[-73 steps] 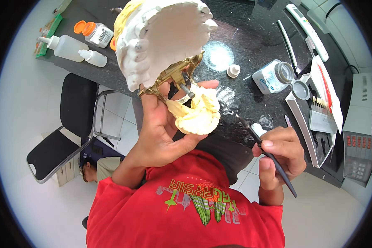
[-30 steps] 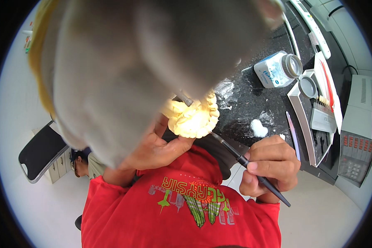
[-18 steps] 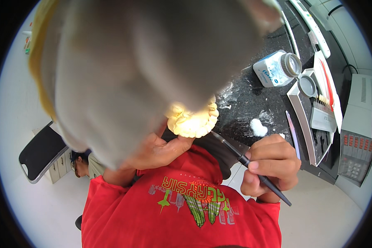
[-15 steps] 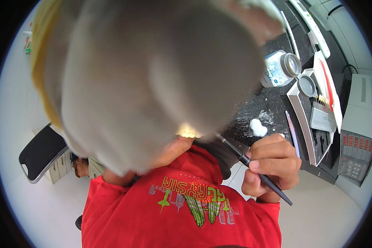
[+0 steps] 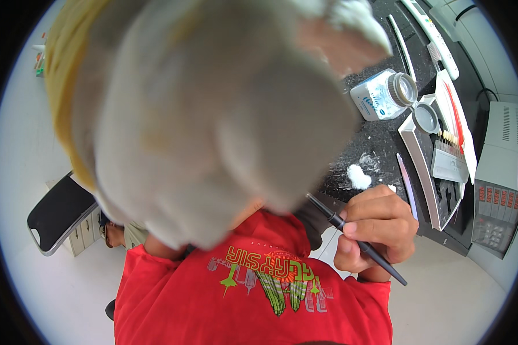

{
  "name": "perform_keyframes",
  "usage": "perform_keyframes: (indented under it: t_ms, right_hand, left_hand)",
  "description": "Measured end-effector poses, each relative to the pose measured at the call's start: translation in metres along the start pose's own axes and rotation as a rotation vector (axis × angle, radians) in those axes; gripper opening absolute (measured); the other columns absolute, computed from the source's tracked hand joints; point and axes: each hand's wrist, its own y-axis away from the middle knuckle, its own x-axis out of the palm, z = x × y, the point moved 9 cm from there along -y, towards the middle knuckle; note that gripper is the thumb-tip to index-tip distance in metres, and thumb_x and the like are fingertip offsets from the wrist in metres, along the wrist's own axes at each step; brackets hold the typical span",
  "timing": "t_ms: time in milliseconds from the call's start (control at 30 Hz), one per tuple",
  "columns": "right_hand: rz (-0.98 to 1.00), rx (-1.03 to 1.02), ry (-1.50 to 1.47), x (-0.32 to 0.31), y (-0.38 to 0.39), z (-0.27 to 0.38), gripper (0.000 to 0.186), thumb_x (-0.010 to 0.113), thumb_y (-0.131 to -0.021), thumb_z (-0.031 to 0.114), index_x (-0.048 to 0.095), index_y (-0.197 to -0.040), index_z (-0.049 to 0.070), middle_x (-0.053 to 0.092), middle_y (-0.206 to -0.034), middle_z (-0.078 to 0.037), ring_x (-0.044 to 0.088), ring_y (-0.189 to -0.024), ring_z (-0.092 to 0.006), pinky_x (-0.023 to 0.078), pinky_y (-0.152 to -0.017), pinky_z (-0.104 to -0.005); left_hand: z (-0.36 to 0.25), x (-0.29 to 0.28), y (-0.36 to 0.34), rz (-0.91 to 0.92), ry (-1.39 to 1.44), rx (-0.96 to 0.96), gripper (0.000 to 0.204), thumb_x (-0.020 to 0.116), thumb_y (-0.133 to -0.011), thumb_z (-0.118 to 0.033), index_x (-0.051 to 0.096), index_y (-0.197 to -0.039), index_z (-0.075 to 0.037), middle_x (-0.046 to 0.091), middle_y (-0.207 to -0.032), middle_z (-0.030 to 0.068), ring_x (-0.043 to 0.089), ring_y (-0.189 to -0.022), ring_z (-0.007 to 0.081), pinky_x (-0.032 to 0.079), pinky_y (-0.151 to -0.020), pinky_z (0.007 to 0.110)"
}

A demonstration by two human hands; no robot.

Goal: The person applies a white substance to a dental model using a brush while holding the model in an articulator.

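My right hand (image 5: pixel 380 230) is closed around a slim black pen-like tool (image 5: pixel 366 247). The tool's narrow tip points up and left, beside the edge of a large, blurred grey-white shape (image 5: pixel 213 126). This shape is close to the camera and too smeared to name. It covers most of the middle, including nearly all of my left hand; only a sliver of skin (image 5: pixel 248 210) shows beneath it. The left fingers and anything in them are hidden. Just beyond my right hand, a small heap of white powder (image 5: pixel 359 177) lies on the dark worktop (image 5: pixel 351 152).
A white bottle (image 5: pixel 374 98) with a grey neck and grey flip lid (image 5: pixel 426 118) lies by a white-edged tray (image 5: pixel 423 167). A rack of tooth-coloured tabs (image 5: pixel 450 161) rests on it. A pinkish stick (image 5: pixel 407 184) lies nearby. A black chair (image 5: pixel 60 213) stands left.
The blurred shape has shifted slightly and now hides the pale yellow piece seen before at my left hand. More of the bottle shows. My right hand barely moves, still holding the tool.
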Motion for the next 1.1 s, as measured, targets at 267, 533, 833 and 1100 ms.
perform_keyframes:
  t_ms: [267,533,833,1100]
  right_hand:
    - [-0.062,0.032,-0.039,-0.0029,-0.0027,0.0000,0.019,0.071,-0.065,-0.003,0.064,-0.083,0.001,0.062,-0.071,-0.008,0.062,-0.056,-0.0190,0.051,-0.047,-0.0258]
    - [-0.063,0.031,-0.035,-0.0035,-0.0028,0.0000,0.022,0.071,-0.063,-0.003,0.064,-0.083,0.001,0.062,-0.071,-0.008,0.062,-0.056,-0.0192,0.051,-0.048,-0.0262]
    - [-0.068,0.043,-0.022,-0.0045,-0.0012,-0.0010,0.024,0.071,-0.061,-0.004,0.064,-0.083,0.001,0.061,-0.071,-0.009,0.062,-0.056,-0.0192,0.052,-0.047,-0.0265]
    - [-0.070,0.009,-0.048,-0.0066,-0.0007,0.0019,0.025,0.071,-0.065,-0.003,0.064,-0.088,0.000,0.062,-0.074,-0.010,0.062,-0.057,-0.0193,0.051,-0.048,-0.0267]
  left_hand:
    - [0.0037,-0.0031,0.0030,0.013,-0.039,-0.032,0.087,0.063,-0.071,0.018,0.028,-0.143,-0.019,0.016,-0.154,0.0231,0.042,-0.131,0.0436,0.055,-0.093,0.043]
    - [0.0031,-0.0006,0.0016,0.019,-0.043,-0.040,0.087,0.062,-0.072,0.018,0.028,-0.143,-0.020,0.015,-0.154,0.0236,0.042,-0.131,0.0434,0.055,-0.094,0.043]
    - [0.0061,-0.0024,0.0038,-0.001,-0.047,-0.045,0.087,0.065,-0.073,0.015,0.028,-0.143,-0.020,0.015,-0.154,0.0230,0.042,-0.131,0.0432,0.055,-0.094,0.043]
    - [0.0038,-0.0073,0.0054,-0.024,0.029,0.022,0.087,0.067,-0.073,0.014,0.028,-0.143,-0.020,0.015,-0.154,0.0224,0.041,-0.132,0.0438,0.054,-0.095,0.045]
